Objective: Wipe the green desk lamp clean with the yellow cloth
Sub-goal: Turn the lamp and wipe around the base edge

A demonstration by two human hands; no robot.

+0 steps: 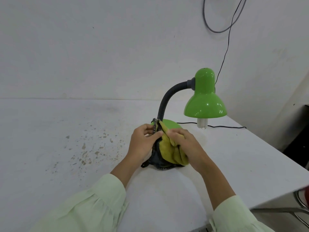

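We've got both hands, left [143, 141] and right [185, 141], pinched shut on the cloth [168, 151] bunched on the desk [66, 148] right against the lamp [204, 97] base, so we'd fold a clean yellow face outward before rubbing the base.

A plain white wall [103, 47] fills the upper half of the view, evenly lit, marked only by a few small dark specks; at the upper right a grey cable [211, 27] hangs in a loop against it, and a thin black wire [229, 32] runs down beside it; below, a white desk [58, 131] meets the wall along a faint seam; its surface is mottled with brownish stains [87, 153] on the left; off its right edge the floor lies dark, with a metal chair frame [299, 206] showing partly.
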